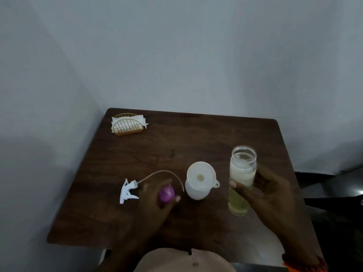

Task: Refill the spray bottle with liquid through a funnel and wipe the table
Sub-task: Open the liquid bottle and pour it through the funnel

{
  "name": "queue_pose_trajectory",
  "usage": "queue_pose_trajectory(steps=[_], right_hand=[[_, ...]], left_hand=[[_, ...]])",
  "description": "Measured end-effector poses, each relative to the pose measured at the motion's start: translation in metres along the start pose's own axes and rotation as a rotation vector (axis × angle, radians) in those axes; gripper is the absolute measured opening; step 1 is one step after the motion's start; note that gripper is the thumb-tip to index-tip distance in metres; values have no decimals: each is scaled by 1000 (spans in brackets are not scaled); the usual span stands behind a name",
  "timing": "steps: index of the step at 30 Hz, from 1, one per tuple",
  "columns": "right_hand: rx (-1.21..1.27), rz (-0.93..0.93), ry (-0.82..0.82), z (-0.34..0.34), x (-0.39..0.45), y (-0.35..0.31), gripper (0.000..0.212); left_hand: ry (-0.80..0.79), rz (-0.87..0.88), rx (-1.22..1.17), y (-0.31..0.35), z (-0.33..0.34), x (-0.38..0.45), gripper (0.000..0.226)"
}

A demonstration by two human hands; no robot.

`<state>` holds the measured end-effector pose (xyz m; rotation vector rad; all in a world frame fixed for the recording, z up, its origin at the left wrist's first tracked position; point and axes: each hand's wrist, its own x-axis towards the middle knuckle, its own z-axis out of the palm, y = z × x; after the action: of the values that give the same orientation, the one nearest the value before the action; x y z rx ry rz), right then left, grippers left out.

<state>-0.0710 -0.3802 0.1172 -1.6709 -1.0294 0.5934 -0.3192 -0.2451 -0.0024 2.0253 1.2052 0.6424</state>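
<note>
Currently right hand (263, 191) grips open jar (242, 179) of yellowish liquid; left hand (157, 195) holds purple cap (166, 192); funnel (201, 176) sits in white bottle (195, 190).

Clear bottle (242, 179): no label or print that can be read.
White spray bottle (196, 190): plain, no lettering.
Purple cap (166, 192): no marking legible.

Two bare forearms enter from the 6 o'clock edge, neither covered by a sleeve. The right hand (265, 193) side carries a red-and-orange band (302, 262) at the wrist, toward 5 o'clock; the left hand (157, 195) shows no wristwear. At 6 o'clock, a beige garment (184, 261) covers the torso, bearing one small round button.
</note>
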Motion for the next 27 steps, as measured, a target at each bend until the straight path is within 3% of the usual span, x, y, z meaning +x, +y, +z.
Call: queue_pose_trajectory(steps=[3,6,16,19,21,24,27], right_hand=[[24,34,13,-2,-7,2,44],[40,53,23,-4,-10,6,46],[19,56,51,-8,-7,19,62],[-11,58,41,-10,-4,18,53],[-62,54,13,-14,-3,22,48],[-132,38,-44,-15,2,27,43],[-168,7,-83,-12,9,33,40]], left_hand=[[-136,-6,171,-51,23,-15,58],[-164,4,288,-78,42,-14,64],[-177,-78,407,-75,53,5,77],[54,-174,123,-38,42,11,42],[132,-313,-186,-2,32,19,36],[99,-376,-371,41,18,29,32],[-21,-389,-383,55,11,35,33]])
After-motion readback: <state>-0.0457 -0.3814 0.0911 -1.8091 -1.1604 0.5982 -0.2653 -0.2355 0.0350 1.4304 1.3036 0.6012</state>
